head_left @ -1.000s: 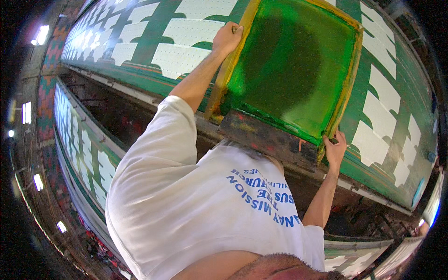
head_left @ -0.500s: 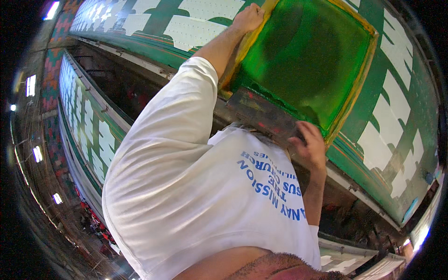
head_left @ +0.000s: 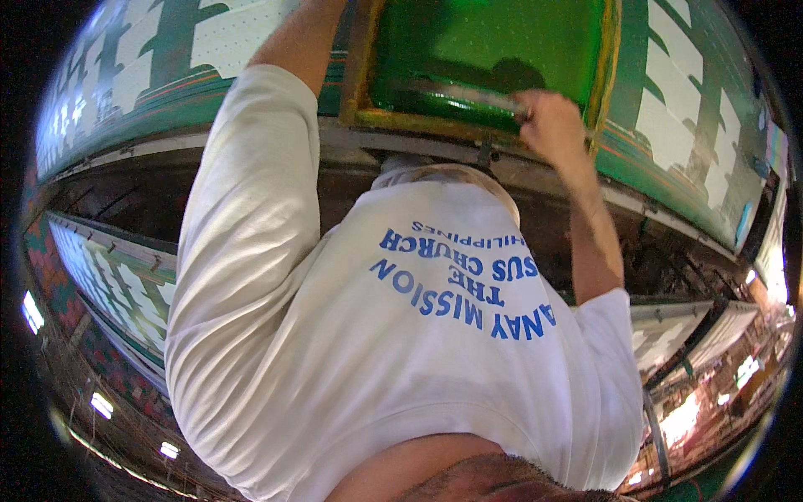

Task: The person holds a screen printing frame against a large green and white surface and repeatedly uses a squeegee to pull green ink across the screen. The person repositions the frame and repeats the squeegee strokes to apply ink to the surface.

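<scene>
A screen-printing frame (head_left: 360,63) with yellow-brown edges lies at the top of the head view, its mesh (head_left: 552,46) covered in wet-looking green ink. Inside its near edge a long squeegee (head_left: 468,95) stretches across the ink, seen nearly edge-on and slightly blurred. My right hand (head_left: 554,127) is closed on the squeegee's right end, above the frame's near right corner. My left forearm (head_left: 303,38) runs off the upper edge beside the frame's left side, so the left hand is out of sight.
Under the frame runs a long green table (head_left: 623,167) bearing white cut panels (head_left: 669,109). A rail (head_left: 661,213) edges its near side. Lower left stands another table with similar panels (head_left: 125,280); more pale panels (head_left: 669,335) are at the right.
The view has shifted. The squeegee has gone from lying broad-side along the frame's near edge to edge-on over the ink, my right hand now gripping it. My left hand has left the view.
</scene>
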The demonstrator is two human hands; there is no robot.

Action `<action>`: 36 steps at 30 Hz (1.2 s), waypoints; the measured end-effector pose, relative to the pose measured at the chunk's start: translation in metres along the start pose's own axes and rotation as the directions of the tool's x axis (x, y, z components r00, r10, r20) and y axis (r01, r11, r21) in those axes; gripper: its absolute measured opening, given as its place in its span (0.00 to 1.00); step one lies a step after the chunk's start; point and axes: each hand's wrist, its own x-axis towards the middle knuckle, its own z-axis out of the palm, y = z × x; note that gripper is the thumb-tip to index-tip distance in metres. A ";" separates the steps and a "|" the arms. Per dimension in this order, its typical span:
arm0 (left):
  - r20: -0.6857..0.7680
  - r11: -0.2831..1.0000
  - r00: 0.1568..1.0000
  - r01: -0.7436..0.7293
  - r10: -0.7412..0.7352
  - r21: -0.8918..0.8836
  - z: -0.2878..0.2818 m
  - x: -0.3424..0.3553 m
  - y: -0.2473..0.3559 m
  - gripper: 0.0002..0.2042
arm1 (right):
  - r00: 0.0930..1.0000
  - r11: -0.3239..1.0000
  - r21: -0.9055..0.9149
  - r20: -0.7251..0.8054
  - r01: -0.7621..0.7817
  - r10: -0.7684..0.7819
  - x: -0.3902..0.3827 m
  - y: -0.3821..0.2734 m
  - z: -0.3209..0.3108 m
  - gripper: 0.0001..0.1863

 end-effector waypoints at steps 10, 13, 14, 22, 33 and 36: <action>-0.004 0.997 1.000 0.019 -0.018 0.077 -0.015 0.001 0.019 0.10 | 0.986 0.988 0.071 0.108 -0.138 0.129 0.002 -0.001 -0.026 0.16; -0.018 0.998 0.999 0.052 -0.051 0.032 -0.017 0.001 0.020 0.11 | 0.990 0.997 -0.008 0.118 -0.081 0.081 -0.014 -0.011 0.001 0.25; -0.022 0.997 0.997 0.075 -0.074 0.026 -0.016 0.001 0.020 0.11 | 0.996 0.998 -0.010 0.065 -0.060 0.061 -0.023 -0.013 0.008 0.29; -0.294 0.996 0.954 0.078 -0.063 0.039 0.003 -0.006 0.016 0.11 | 0.969 0.981 -0.110 -0.207 -0.160 0.135 0.009 -0.022 0.046 0.36; 0.342 0.708 0.788 0.612 -0.512 -0.351 -0.071 0.011 0.041 0.15 | 0.939 0.962 -0.169 -0.308 -0.215 0.155 0.240 0.084 -0.044 0.24; 0.334 0.681 0.771 0.637 -0.543 -0.363 -0.078 0.013 0.045 0.16 | 0.940 0.974 -0.107 -0.301 -0.200 0.160 0.294 0.116 -0.072 0.21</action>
